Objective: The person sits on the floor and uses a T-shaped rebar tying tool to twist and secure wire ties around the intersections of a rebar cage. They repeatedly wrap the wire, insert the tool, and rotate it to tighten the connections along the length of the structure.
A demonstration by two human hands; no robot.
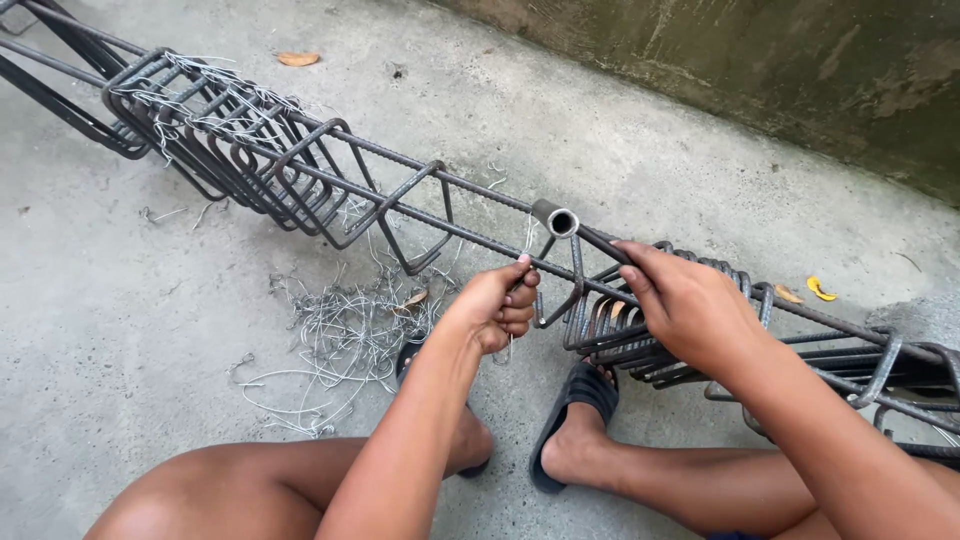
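Underfoot, the concrete floor (620, 130) carries a long cage of steel bars (400, 190) that runs from the far left corner of the view toward the near right edge, with a stained wall (800, 70) rising along the far side. Square steel ties sit on the long bars: one bunch crowded together toward the far left (220, 140), a few spread out along the middle (415, 225), and a tight stack under the right hand (620, 325). The person squats close against the cage, both feet in dark sandals (580, 395) on the floor just below it. A loose heap of cut binding wire (340, 330) lies on the floor near the left foot, and more wire is draped over the far bunch of ties. The right hand (690, 305) rests on the stacked ties, its fingers curled over the top bar where a short metal tube (556, 218) stands up at the joint. The left hand (495, 305) is clenched around a thin wire or hook just below that bar, beside one separated tie (570, 290). Judging by this, the step in hand is binding that tie to the long bar; the next move seems to call for a firm twist of the wire while the right hand keeps the tie square and steady.
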